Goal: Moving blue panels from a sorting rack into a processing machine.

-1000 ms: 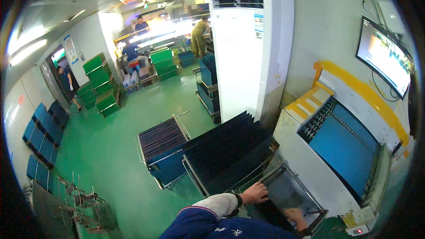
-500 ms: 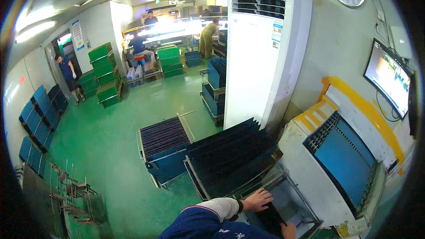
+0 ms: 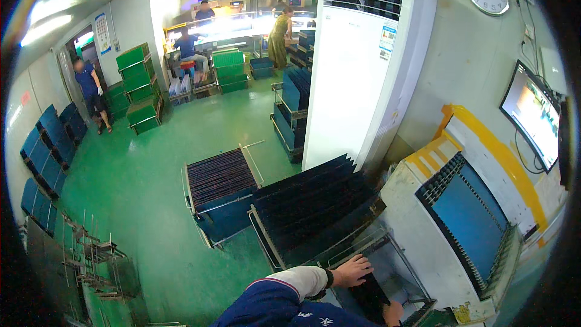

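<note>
A thin dark panel [image 3: 368, 296] stands on edge at the lower right, inside a metal wire rack [image 3: 413, 266]. My left hand [image 3: 351, 271], with a black band at its wrist, is closed over the panel's far end. At the near end, the fingers of my right hand [image 3: 393, 313] curl round the panel; part of that hand is hidden. Just beyond the left hand, a full rack holds several upright dark panels [image 3: 315, 209].
Another loaded rack [image 3: 223, 184] stands on the green floor. To the right is a white machine [image 3: 402, 206] with a blue board [image 3: 472, 209] on its sloping bed. A white air conditioner [image 3: 357, 79] rises ahead. A person [image 3: 91, 91] stands far left by green crates [image 3: 144, 115].
The view has shifted slightly. Both hands keep nearly the same place on the dark panel. The person at the far left has become more upright.
</note>
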The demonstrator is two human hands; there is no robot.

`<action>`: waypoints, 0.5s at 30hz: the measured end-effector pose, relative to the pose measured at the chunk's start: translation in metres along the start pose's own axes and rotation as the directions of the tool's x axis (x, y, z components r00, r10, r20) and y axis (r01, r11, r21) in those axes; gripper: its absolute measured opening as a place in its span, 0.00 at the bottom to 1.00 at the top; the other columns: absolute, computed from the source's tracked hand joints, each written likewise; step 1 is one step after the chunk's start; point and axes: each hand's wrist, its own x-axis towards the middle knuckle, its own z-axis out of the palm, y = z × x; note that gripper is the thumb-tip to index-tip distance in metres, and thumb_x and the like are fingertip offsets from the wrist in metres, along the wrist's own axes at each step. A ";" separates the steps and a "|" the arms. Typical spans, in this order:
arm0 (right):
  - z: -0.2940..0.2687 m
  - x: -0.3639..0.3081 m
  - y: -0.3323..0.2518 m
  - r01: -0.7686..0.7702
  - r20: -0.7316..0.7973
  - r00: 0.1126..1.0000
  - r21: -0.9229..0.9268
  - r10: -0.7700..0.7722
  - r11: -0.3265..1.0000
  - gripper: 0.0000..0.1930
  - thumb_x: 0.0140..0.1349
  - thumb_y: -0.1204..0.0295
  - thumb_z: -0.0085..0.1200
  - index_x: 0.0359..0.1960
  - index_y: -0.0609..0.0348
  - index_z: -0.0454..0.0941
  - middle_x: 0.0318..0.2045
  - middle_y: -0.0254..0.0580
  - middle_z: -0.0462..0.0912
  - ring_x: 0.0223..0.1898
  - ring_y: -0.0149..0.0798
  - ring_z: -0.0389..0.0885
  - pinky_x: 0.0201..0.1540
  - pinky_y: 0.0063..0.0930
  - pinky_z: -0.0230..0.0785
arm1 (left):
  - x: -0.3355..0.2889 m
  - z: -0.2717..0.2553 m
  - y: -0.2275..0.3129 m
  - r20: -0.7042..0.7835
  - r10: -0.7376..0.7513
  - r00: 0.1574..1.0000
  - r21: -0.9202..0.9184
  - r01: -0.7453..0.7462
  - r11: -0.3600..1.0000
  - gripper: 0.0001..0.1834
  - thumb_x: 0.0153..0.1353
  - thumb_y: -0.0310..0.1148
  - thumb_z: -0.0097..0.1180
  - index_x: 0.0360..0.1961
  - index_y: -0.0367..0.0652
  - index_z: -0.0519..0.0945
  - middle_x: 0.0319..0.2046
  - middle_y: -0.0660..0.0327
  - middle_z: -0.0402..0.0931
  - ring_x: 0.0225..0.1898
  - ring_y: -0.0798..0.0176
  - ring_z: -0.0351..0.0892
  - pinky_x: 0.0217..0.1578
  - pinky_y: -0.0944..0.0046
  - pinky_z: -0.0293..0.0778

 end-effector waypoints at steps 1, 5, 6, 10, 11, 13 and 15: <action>0.000 -0.003 0.002 -0.002 0.003 1.000 -0.007 0.002 1.000 0.26 0.69 0.49 0.48 0.53 0.59 0.78 0.51 0.60 0.80 0.54 0.65 0.76 0.54 0.57 0.69 | 0.001 -0.001 0.001 0.006 0.003 1.000 -0.008 -0.003 1.000 0.30 0.58 0.40 0.64 0.61 0.40 0.74 0.56 0.53 0.72 0.65 0.49 0.64 0.69 0.46 0.54; 0.006 -0.006 0.007 -0.111 0.064 0.991 -0.060 0.115 0.992 0.30 0.68 0.44 0.47 0.58 0.55 0.76 0.56 0.63 0.78 0.58 0.65 0.74 0.59 0.57 0.67 | 0.011 -0.004 0.003 0.155 -0.002 0.988 -0.010 0.004 1.000 0.33 0.61 0.44 0.61 0.65 0.42 0.70 0.63 0.52 0.67 0.68 0.48 0.61 0.70 0.43 0.53; 0.008 -0.005 0.008 -0.164 0.088 0.981 -0.080 0.171 0.983 0.32 0.68 0.42 0.46 0.61 0.54 0.75 0.57 0.64 0.77 0.60 0.65 0.73 0.61 0.57 0.66 | 0.013 -0.004 0.004 0.130 0.010 0.991 -0.007 -0.009 1.000 0.33 0.60 0.43 0.61 0.65 0.42 0.70 0.63 0.52 0.67 0.68 0.48 0.61 0.70 0.43 0.53; -0.030 0.005 -0.035 -0.215 -0.094 0.972 0.013 0.215 0.977 0.25 0.59 0.46 0.59 0.39 0.59 0.87 0.35 0.57 0.86 0.41 0.61 0.84 0.45 0.50 0.74 | 0.001 -0.006 0.002 0.016 -0.002 1.000 0.006 0.002 1.000 0.33 0.59 0.42 0.63 0.63 0.40 0.71 0.63 0.50 0.66 0.66 0.46 0.62 0.69 0.45 0.55; -0.038 0.001 -0.050 -0.227 -0.152 0.963 0.001 0.224 0.974 0.23 0.59 0.48 0.60 0.38 0.58 0.87 0.34 0.56 0.86 0.39 0.60 0.84 0.44 0.50 0.74 | 0.000 -0.010 0.003 -0.017 -0.004 1.000 0.002 0.004 1.000 0.33 0.58 0.42 0.64 0.62 0.39 0.72 0.62 0.50 0.66 0.65 0.46 0.63 0.69 0.45 0.56; -0.030 0.006 -0.038 -0.204 -0.161 0.966 0.020 0.204 0.979 0.23 0.60 0.48 0.59 0.37 0.58 0.87 0.35 0.55 0.86 0.38 0.58 0.84 0.43 0.47 0.75 | 0.005 -0.012 0.005 -0.058 -0.010 0.998 -0.011 0.010 1.000 0.28 0.54 0.41 0.66 0.53 0.39 0.76 0.57 0.51 0.68 0.63 0.46 0.64 0.66 0.47 0.59; -0.006 0.023 0.007 -0.145 -0.042 0.988 0.076 0.148 0.987 0.26 0.63 0.46 0.57 0.39 0.59 0.88 0.37 0.54 0.87 0.39 0.55 0.85 0.44 0.42 0.75 | 0.006 -0.012 0.006 -0.067 -0.022 0.998 -0.029 0.020 0.999 0.25 0.50 0.41 0.68 0.47 0.39 0.78 0.53 0.52 0.70 0.60 0.46 0.65 0.63 0.48 0.61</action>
